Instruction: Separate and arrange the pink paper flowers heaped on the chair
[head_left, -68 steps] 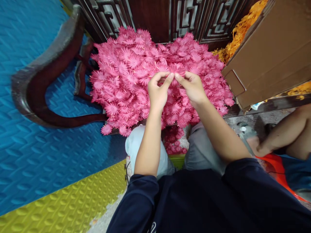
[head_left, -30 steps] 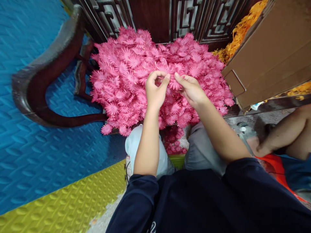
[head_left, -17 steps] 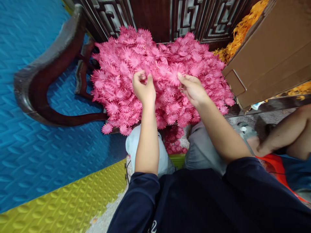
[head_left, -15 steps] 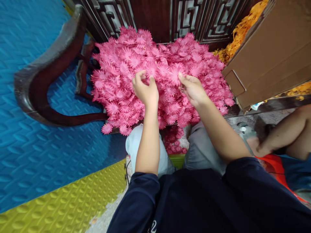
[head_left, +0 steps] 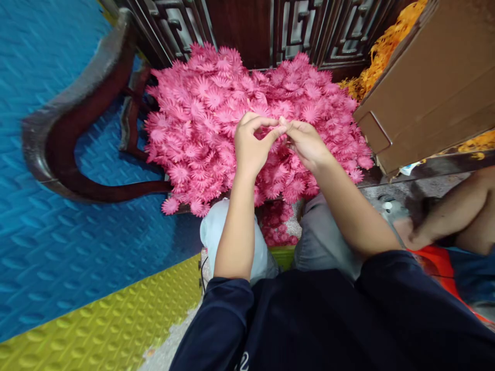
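A large heap of pink artificial flowers with thin pointed petals lies in front of me. Over its middle, my left hand is closed in a pinch, thumb and forefinger stretched to the right. Its fingertips meet those of my right hand, which is also pinched, with the other fingers curled under. Whatever is between the fingertips is too small and too covered to make out. Pink petals show just behind the joined fingertips.
A curved dark wooden armrest stands left of the heap, and a carved wooden panel behind it. At right are a cardboard box, orange flower material and another person's arm. More pink flowers lie below, between my knees.
My left hand has moved right from above the flowers, its fingers closing from apart into a pinch against my right fingertips. My right hand has stayed almost in place.
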`<action>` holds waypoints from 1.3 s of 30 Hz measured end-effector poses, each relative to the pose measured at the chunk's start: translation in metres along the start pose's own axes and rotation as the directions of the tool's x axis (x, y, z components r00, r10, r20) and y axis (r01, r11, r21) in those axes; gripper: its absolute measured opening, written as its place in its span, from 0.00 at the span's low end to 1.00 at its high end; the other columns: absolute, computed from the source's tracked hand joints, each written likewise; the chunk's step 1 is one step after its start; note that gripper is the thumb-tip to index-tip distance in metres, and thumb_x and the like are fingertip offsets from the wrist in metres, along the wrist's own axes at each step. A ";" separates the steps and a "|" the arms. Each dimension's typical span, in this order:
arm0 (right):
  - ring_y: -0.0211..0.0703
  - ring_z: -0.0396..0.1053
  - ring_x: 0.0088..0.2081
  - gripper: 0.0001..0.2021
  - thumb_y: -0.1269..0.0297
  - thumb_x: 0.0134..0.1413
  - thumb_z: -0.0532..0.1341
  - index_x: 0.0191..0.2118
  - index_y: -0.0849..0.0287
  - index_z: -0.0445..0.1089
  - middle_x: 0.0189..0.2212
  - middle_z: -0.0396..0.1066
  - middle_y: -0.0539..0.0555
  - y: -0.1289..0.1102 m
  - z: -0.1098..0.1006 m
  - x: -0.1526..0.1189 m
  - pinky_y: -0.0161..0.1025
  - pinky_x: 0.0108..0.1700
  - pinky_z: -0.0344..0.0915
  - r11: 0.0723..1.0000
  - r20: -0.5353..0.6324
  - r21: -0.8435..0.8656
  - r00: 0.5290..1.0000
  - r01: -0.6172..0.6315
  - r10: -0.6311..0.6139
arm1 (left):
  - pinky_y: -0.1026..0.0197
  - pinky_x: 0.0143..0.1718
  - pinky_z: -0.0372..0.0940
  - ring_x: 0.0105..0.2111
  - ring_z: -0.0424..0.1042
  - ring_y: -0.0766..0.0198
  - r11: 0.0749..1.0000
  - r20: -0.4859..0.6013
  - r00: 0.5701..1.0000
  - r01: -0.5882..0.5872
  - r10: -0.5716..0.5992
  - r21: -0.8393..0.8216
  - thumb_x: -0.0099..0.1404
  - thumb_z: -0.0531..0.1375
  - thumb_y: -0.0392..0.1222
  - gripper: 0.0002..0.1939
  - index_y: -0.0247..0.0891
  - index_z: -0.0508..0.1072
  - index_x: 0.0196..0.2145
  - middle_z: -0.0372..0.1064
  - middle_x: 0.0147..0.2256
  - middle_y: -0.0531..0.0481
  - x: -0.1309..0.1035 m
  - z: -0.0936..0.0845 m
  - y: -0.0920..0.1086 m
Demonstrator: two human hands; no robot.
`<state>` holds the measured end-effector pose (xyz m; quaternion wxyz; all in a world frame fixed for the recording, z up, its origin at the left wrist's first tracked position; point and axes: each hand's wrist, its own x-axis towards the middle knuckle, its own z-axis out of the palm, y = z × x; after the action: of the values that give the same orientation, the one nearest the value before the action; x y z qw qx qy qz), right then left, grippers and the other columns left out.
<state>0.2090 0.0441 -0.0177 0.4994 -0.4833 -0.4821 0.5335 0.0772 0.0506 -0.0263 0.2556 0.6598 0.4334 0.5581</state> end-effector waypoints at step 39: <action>0.39 0.70 0.36 0.18 0.61 0.49 0.65 0.46 0.58 0.66 0.38 0.70 0.55 0.027 -0.030 0.029 0.40 0.38 0.68 0.982 -0.361 -0.141 0.931 -0.122 0.064 | 0.40 0.59 0.56 0.57 0.60 0.46 0.810 0.009 0.987 0.128 -0.163 0.572 0.63 0.58 0.46 0.08 0.44 0.73 0.40 0.66 0.50 0.44 -0.008 0.010 0.000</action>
<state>0.2358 0.0734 -0.0474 0.5116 -0.6325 -0.4021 0.4200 0.0870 0.0450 -0.0325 0.1016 0.6867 0.6216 0.3629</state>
